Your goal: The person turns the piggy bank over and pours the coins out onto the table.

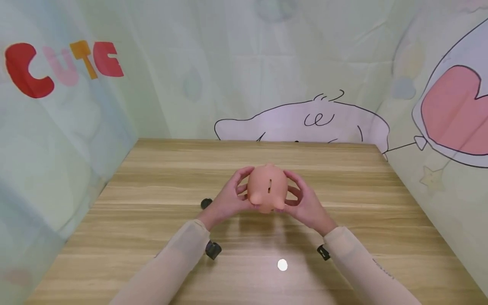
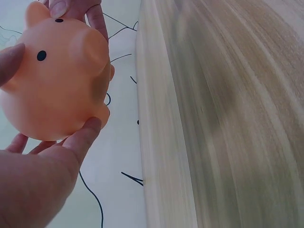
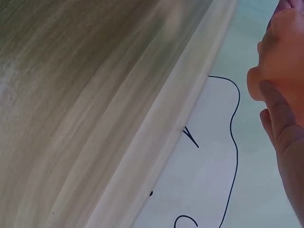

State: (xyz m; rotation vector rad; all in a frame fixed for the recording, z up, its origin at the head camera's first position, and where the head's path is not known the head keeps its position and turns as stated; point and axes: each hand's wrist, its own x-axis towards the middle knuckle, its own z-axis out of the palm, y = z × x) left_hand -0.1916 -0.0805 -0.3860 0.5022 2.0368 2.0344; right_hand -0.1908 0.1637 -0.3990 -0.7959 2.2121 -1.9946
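Observation:
An orange-pink piggy bank (image 1: 261,186) is held between both hands over the wooden table, its coin slot (image 1: 270,186) facing up and its ears towards the person. My left hand (image 1: 233,195) grips its left side, with thumb and fingers spread round the body. On the opposite side my right hand (image 1: 308,207) grips it in the same way. In the left wrist view the pig's black eyes, snout (image 2: 89,51) and a foot show, with a fingertip at the foot. The right wrist view catches only part of the pig (image 3: 285,61), right-hand fingers against a foot.
The wood-grain table (image 1: 152,178) reaches back to a cartoon-printed cloth wall (image 1: 244,76), with cloth on both sides too. A bright white round spot (image 1: 282,265) shows on the tabletop between the forearms. Black wrist-worn pieces (image 1: 213,250) sit by the sleeves.

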